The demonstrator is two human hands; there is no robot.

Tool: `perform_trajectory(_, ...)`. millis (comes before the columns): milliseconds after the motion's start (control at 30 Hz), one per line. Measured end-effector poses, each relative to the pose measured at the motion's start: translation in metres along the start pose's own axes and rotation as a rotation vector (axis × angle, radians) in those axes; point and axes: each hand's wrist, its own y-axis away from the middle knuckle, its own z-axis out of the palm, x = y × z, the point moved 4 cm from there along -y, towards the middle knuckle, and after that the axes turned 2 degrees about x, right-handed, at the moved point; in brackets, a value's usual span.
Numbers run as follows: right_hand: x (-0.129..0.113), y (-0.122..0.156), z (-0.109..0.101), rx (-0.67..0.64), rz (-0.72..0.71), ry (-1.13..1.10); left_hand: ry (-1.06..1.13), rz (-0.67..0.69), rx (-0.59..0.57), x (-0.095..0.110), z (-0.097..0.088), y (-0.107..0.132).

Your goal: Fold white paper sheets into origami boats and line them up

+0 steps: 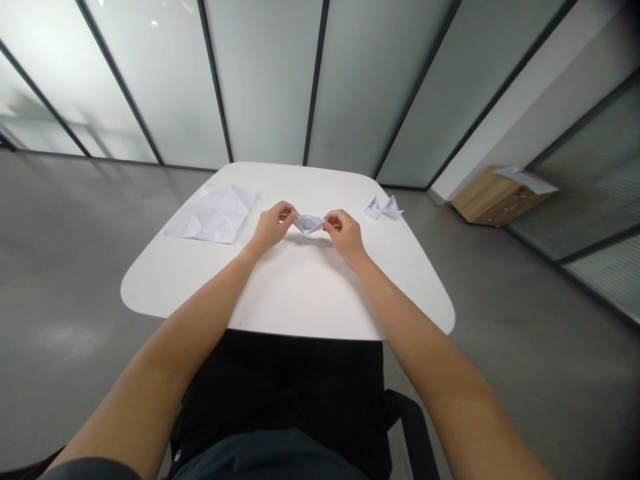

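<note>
A small folded white paper piece hangs just above the white table, held between both hands. My left hand pinches its left end with thumb and fingers closed. My right hand pinches its right end the same way. Both forearms reach in from the bottom of the view.
A creased, unfolded white sheet lies at the table's far left. A finished folded paper shape sits at the far right. A wooden box with paper on top stands on the grey floor by the right wall. Frosted glass panels run behind the table.
</note>
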Motion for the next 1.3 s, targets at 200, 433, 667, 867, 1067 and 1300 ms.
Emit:
perform_trajectory(200,0.013,0.002,0.003,-0.077,0.075,0.003,-0.168,-0.056,-0.062,-0.005,-0.004,-0.002)
perform_trajectory(433,0.024,0.003,0.004,-0.161,0.084,0.085,-0.284,-0.034,-0.206,-0.021,-0.002,0.000)
perform_trajectory(667,0.022,0.002,0.001,-0.183,0.126,0.074,-0.343,-0.009,-0.248,-0.023,-0.002,-0.002)
perform_trajectory(867,0.016,0.004,0.002,-0.204,0.124,0.054,-0.451,0.141,-0.235,-0.012,-0.002,0.003)
perform_trajectory(1067,0.003,0.005,0.007,-0.220,0.046,0.040,-0.515,0.303,-0.237,0.016,0.004,0.013)
perform_trajectory(1300,-0.002,0.006,0.010,-0.234,0.024,0.033,-0.596,0.316,-0.276,0.015,0.009,0.016)
